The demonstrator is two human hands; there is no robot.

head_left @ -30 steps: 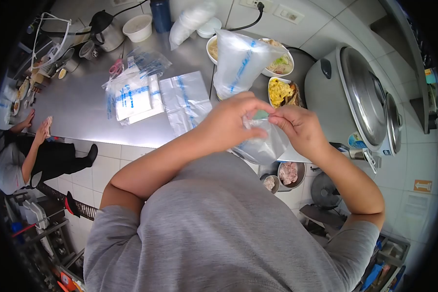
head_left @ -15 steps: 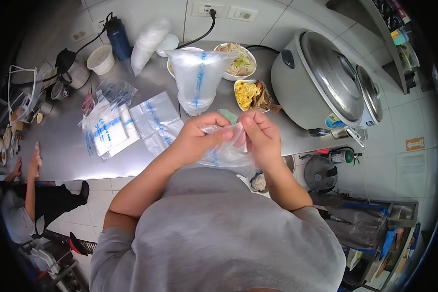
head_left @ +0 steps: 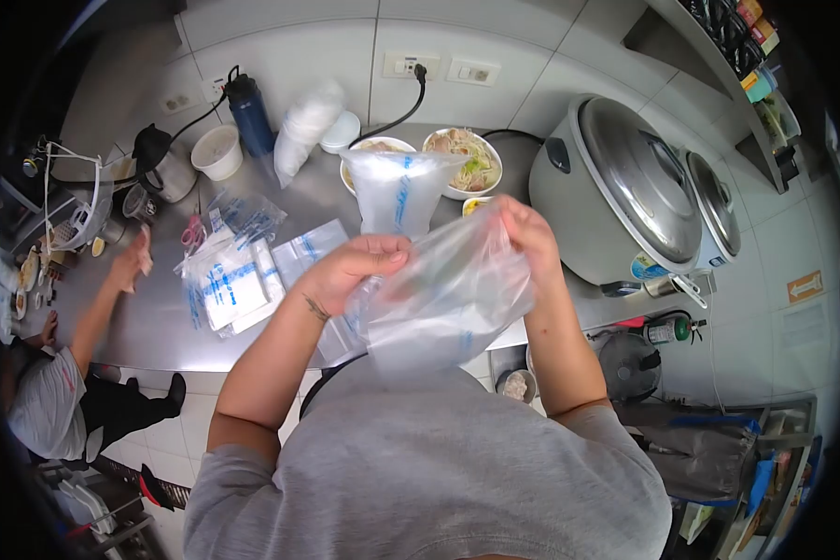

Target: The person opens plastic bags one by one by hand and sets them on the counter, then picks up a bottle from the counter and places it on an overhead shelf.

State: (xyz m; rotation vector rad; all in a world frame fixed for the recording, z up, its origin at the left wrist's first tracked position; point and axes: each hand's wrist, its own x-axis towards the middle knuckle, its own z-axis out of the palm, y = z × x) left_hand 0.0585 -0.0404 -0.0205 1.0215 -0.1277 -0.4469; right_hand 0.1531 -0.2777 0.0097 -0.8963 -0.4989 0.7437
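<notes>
A clear plastic bag (head_left: 448, 313) with faint blue print is stretched between my two hands in front of my body. My left hand (head_left: 359, 266) pinches it on the left with thumb and fingers. At its upper right corner, my right hand (head_left: 530, 238) grips the plastic. Behind it stands a filled clear bag (head_left: 401, 191) with a blue printed strip, its lower part hidden. Flat plastic bags (head_left: 310, 245) lie left of that, beside a stack of white and blue printed packs (head_left: 233, 291). Noodle-like food fills a white bowl (head_left: 481, 189); a bowl with yellow food (head_left: 474, 205) is mostly covered.
A large grey cooker (head_left: 569, 210) with a metal lid stands on the right. Along the wall are a blue bottle (head_left: 249, 117), a white tub (head_left: 217, 154) and a kettle (head_left: 166, 168). At left, a co-worker's arm (head_left: 103, 303) reaches over the steel counter (head_left: 149, 327).
The bag, bunched between my fingers before, is now spread wide and lifted, with my hands farther apart. The view has shifted, and the co-worker's hand has moved up over the counter.
</notes>
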